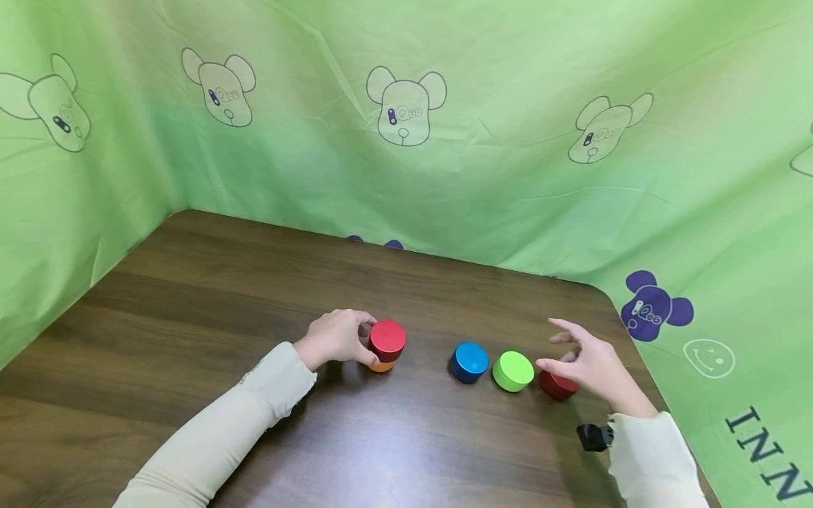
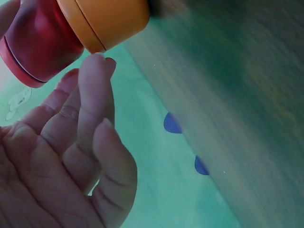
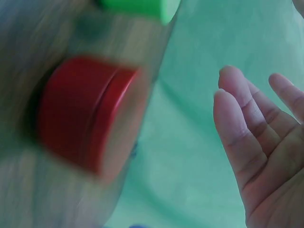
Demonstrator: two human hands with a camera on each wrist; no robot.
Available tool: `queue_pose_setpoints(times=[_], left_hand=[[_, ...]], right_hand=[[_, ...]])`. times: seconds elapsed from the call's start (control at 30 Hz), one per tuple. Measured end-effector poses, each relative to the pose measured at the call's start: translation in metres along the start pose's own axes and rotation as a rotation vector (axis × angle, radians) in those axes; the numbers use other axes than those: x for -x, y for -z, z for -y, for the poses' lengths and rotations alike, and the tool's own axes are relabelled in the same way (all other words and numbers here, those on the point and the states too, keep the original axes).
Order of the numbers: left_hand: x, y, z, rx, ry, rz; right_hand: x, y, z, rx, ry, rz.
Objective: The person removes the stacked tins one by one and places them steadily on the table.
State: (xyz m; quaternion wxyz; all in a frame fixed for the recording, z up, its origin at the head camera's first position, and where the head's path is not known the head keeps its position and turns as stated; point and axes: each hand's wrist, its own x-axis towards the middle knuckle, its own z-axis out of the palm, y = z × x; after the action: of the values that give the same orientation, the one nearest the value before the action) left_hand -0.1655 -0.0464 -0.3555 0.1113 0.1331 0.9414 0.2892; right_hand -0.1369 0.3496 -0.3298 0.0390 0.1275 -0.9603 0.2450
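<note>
My left hand holds a small round red tin between thumb and fingers. That tin sits on top of an orange tin, and in the left wrist view the fingertips touch near the seam between the red tin and the orange tin. Above a second, darker red tin hovers my right hand, thumb and fingers apart with nothing between them. The right wrist view shows this red tin standing on the table, apart from the fingers.
Between the hands a blue tin and a light green tin stand in a row with the darker red one. The brown wooden table is bordered at the back and sides by a green printed cloth.
</note>
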Motion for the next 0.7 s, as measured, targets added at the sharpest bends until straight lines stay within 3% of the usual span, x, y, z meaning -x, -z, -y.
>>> queue_pose_setpoints(times=[0.37,0.7], left_hand=[[-0.002,-0.002,0.006,-0.049,0.046,0.051],[-0.007,-0.006,0.005,-0.069,0.068,0.048]], right_hand=[[-0.029,-0.024,0.047,-0.066,0.177,0.128],[-0.043,-0.044,0.081,-0.015,0.189,0.251]])
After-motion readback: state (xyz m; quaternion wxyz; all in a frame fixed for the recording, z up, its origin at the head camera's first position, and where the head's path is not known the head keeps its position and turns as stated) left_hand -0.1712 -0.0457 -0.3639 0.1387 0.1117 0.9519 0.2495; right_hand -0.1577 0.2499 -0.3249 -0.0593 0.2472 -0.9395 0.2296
